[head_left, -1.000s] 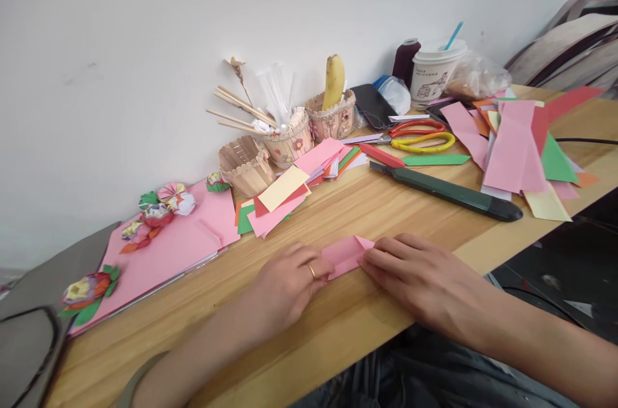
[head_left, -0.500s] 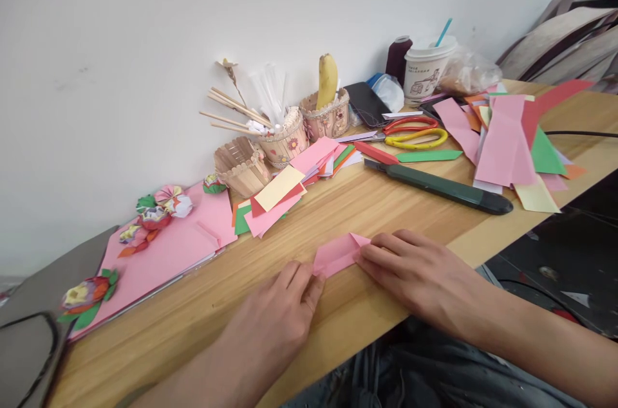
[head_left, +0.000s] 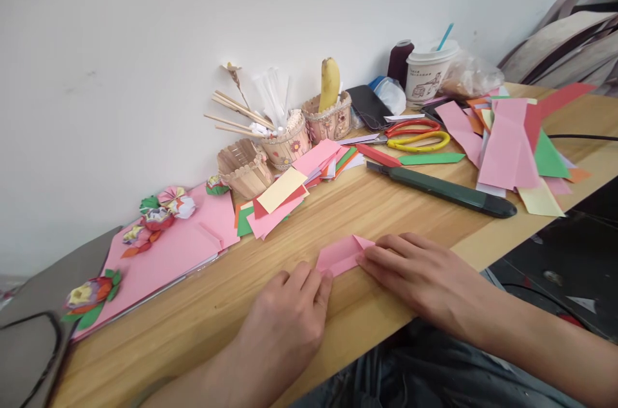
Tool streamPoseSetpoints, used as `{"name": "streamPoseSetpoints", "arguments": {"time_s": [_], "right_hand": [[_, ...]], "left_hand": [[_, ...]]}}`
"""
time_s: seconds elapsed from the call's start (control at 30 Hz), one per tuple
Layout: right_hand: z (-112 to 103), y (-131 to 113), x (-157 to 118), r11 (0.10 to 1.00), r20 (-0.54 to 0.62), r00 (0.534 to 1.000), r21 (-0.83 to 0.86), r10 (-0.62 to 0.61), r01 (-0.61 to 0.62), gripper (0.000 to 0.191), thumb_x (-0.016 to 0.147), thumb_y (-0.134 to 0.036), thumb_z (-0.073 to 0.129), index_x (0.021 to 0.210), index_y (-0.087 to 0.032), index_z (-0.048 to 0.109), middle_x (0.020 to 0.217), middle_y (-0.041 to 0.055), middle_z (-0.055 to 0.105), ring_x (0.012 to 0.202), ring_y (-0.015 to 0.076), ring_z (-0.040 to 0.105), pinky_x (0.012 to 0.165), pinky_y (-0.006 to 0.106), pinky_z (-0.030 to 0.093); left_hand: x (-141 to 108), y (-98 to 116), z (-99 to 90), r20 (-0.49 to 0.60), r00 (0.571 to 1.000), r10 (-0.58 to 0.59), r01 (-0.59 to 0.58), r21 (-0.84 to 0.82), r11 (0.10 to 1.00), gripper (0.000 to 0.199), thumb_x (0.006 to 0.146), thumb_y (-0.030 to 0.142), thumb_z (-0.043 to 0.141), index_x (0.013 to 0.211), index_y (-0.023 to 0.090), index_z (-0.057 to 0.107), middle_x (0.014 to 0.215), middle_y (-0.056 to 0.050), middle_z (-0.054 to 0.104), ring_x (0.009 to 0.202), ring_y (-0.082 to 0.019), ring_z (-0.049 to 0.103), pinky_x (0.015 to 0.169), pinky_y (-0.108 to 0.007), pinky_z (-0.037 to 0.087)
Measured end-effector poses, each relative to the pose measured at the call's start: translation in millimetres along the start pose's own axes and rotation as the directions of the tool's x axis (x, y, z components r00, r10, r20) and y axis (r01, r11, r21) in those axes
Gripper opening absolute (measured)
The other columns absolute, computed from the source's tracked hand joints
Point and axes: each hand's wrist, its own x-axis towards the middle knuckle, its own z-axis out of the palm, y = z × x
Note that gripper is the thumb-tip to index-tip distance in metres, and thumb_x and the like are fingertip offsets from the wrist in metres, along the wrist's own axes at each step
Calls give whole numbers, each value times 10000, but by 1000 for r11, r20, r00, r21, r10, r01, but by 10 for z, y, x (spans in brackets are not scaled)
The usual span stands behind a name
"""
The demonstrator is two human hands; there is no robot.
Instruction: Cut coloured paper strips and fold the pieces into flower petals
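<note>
The left hand (head_left: 290,308) and right hand (head_left: 412,266) are holding the pink paper (head_left: 339,255) by opposite ends on the tabletop (head_left: 367,212), each grip pinching narrowly; uneven pressing could be leaving it creasing crooked.

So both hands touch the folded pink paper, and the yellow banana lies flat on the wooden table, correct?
No: the yellow banana stands in a wooden-slat basket, the head view shows. The left hand and right hand do touch the folded pink paper.

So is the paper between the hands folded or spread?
Partly folded: the pink paper shows a lengthwise crease and a pointed fold by the right hand.
</note>
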Motion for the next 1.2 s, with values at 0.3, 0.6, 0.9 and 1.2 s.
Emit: {"name": "streamPoseSetpoints", "arguments": {"time_s": [0.3,0.6,0.9,1.2], "right_hand": [[27,137,-218,999,-75,996,-13,46,-47,347,947,-162,283,1190,-107,524,1031,126,612,940,242,516,736,371,452],[-109,-361,44,970,-26,998,235,-54,59,466,946,-134,177,1100,-122,617,1015,97,682,842,205,608,732,348,488],[16,-90,209,949,-56,998,317,10,9,439,895,-100,325,1305,-85,482,1303,134,556,1213,182,492,989,357,424],[173,37,75,993,-142,989,-104,41,-56,306,944,-178,383,1100,-84,628,1215,126,617,1179,266,504,980,447,414]], "left_hand": [[-26,-49,3,-60,998,8,-8,-14,1000,287,793,29,497,1065,53,584,786,-61,605,706,-214,552,492,-304,407],[93,-116,71,-109,976,-186,170,-146,975,295,803,95,447,1044,59,614,868,-110,601,795,-254,539,608,-374,487],[132,-205,264,-290,944,-156,16,-430,902,300,962,161,358,952,151,657,980,-73,635,850,-203,533,719,-345,502],[101,-269,294,-292,907,-303,14,-699,715,219,940,129,439,913,163,654,819,-49,644,779,-182,533,674,-309,472]]}}
